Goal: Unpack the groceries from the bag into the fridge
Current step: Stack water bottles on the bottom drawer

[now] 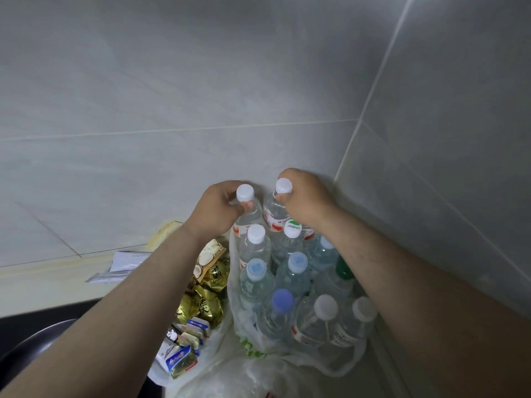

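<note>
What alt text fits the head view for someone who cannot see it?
Two hands grip water bottles by the neck in a plastic bag full of upright bottles: the left hand holds the left bottle, the right hand the right bottle. Gold packets and foil packs lie left of it.

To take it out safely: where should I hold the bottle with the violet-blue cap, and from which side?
Grip the neck under the violet-blue cap, from above. The bottle stands upright, packed between other bottles in the bag, so its sides are blocked.
</note>
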Available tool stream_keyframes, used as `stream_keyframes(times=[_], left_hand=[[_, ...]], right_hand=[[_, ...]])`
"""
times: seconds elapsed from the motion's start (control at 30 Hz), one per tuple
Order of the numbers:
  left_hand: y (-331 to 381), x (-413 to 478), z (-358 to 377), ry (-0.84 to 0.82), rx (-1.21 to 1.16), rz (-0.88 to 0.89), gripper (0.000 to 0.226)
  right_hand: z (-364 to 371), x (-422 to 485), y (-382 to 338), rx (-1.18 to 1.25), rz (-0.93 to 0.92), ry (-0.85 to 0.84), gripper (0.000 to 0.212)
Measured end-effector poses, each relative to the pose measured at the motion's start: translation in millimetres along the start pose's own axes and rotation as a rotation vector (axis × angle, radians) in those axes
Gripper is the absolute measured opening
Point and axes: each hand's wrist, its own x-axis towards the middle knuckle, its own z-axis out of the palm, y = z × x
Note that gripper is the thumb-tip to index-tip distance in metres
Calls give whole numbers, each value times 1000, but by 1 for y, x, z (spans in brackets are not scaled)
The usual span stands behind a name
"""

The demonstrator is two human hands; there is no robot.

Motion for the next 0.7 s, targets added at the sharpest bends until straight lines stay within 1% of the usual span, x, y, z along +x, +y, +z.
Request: stream_keyframes(times=[0.1, 0.27, 0.37, 0.5, 0.6, 0.7], left_hand=[[19, -4, -11, 65, 10, 30, 23], [60, -13, -37, 151, 64, 109, 13], [88, -23, -54, 191, 79, 161, 10], [125, -42, -75, 240, 72, 242, 9], [151, -58, -89, 260, 25, 272, 9], [169, -76, -101, 259, -62, 264, 9]], right_hand=[[-17, -7, -15, 33, -81, 71, 8], [-52, -24, -45, 60, -194, 195, 16], [-71, -36, -64, 92, -263, 239, 21], [-95, -57, -95, 164, -318, 313, 31], [-114, -76, -122, 200, -333, 359, 36], [-129, -100, -143, 261, -317, 388, 32]])
